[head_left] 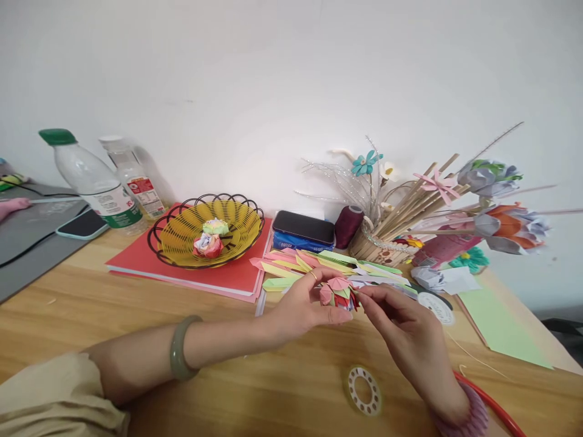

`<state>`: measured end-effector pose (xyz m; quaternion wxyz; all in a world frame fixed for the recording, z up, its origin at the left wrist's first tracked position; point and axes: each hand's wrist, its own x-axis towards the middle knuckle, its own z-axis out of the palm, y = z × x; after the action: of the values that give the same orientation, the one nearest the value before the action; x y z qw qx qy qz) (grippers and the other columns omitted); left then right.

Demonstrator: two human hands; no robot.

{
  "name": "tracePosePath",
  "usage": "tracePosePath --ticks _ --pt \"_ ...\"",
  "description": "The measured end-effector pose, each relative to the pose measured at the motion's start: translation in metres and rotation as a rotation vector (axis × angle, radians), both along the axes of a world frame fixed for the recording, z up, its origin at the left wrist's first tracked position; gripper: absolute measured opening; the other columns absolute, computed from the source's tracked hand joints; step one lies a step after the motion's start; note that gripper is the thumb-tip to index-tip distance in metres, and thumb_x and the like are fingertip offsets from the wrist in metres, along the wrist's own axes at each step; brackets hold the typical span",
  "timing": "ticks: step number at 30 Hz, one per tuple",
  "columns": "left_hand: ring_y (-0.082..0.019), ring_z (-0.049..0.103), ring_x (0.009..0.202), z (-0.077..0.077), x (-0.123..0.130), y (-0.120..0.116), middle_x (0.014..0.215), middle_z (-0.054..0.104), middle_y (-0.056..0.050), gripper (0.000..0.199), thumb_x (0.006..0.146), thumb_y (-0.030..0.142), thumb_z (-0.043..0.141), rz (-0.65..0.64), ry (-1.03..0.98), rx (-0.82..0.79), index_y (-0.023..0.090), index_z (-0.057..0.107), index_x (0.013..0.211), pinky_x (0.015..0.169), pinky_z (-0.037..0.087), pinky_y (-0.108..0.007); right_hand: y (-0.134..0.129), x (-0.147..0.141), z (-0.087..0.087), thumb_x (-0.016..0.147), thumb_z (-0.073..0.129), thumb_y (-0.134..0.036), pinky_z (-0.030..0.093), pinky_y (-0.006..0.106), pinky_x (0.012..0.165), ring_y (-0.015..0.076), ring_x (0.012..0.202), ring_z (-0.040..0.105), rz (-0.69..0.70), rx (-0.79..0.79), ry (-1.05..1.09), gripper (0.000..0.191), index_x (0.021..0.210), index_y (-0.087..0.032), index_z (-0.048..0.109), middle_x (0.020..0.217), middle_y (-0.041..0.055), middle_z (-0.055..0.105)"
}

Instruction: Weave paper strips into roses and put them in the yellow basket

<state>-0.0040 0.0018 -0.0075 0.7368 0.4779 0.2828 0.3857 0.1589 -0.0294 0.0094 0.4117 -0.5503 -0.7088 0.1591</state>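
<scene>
Two hands work together above the middle of the worktop (pixel 282 388), and between them is one folded paper flower (pixel 337 290), in pink, green and red. The left hand (pixel 300 309) pinches it from its left side, thumb below and other fingers above; the right hand (pixel 410 328) pinches its right end between thumb and forefinger. Just behind lie many paper strips (pixel 291 267), which overlap, so I cannot count them. Nearer to the front edge lies one dotted ring (pixel 376 391). Toward the back edge, one yellow basket (pixel 177 233) stands on red paper (pixel 136 261) and contains two paper balls (pixel 208 246). To its left are two bottles (pixel 107 200). I count two phones: one (pixel 303 226) on a blue pack (pixel 300 242), one (pixel 82 223) on a grey mat (pixel 27 243). Beside the blue pack stands one dark red spool (pixel 348 226), then one pot (pixel 378 246) with many sticks (pixel 405 212). Near the right edge lies a light green sheet (pixel 507 328).
</scene>
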Motion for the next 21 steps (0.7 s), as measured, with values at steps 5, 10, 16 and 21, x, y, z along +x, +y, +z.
tracePosePath --ticks 5,10,16,21 --pt "-0.013 0.05 0.082 -0.005 0.0 0.0 0.096 0.051 -0.003 0.055 0.056 0.023 0.076 0.005 0.015 0.035 0.018 0.047 0.102 0.079 0.04 -0.03 0.001 -0.002 -0.002 0.081 0.049 -0.037 0.044 0.021 0.048 0.0121 0.056 0.054 0.019 -0.114 0.101 0.021 0.072 -0.019 0.056 0.064 0.0007 0.059" --pt "-0.013 0.049 0.084 -0.002 0.0 -0.001 0.098 0.05 -0.003 0.054 0.055 0.024 0.076 0.009 0.01 0.027 0.018 0.048 0.101 0.079 0.04 -0.03 -0.002 -0.002 -0.008 0.081 0.053 -0.026 0.038 0.02 0.043 0.0087 0.048 0.045 -0.059 0.153 -0.11 0.007 0.082 -0.02 0.055 0.061 -0.0019 0.052" --pt "-0.013 0.05 0.083 0.0 0.0 -0.002 0.1 0.05 -0.003 0.054 0.054 0.024 0.076 0.003 -0.016 0.009 0.02 0.047 0.1 0.077 0.041 -0.029 -0.005 0.001 -0.012 0.077 0.059 -0.014 0.035 0.02 0.04 0.0051 0.043 0.042 -0.103 0.512 -0.387 0.016 0.091 -0.02 0.053 0.069 -0.0009 0.056" --pt "-0.013 0.05 0.084 0.0 0.001 -0.002 0.097 0.051 -0.002 0.054 0.055 0.023 0.076 0.0 -0.029 0.007 0.019 0.046 0.1 0.078 0.04 -0.028 -0.004 0.006 -0.015 0.075 0.061 -0.012 0.041 0.023 0.047 0.009 0.051 0.054 -0.102 0.594 -0.508 0.022 0.094 -0.023 0.056 0.077 0.0023 0.063"
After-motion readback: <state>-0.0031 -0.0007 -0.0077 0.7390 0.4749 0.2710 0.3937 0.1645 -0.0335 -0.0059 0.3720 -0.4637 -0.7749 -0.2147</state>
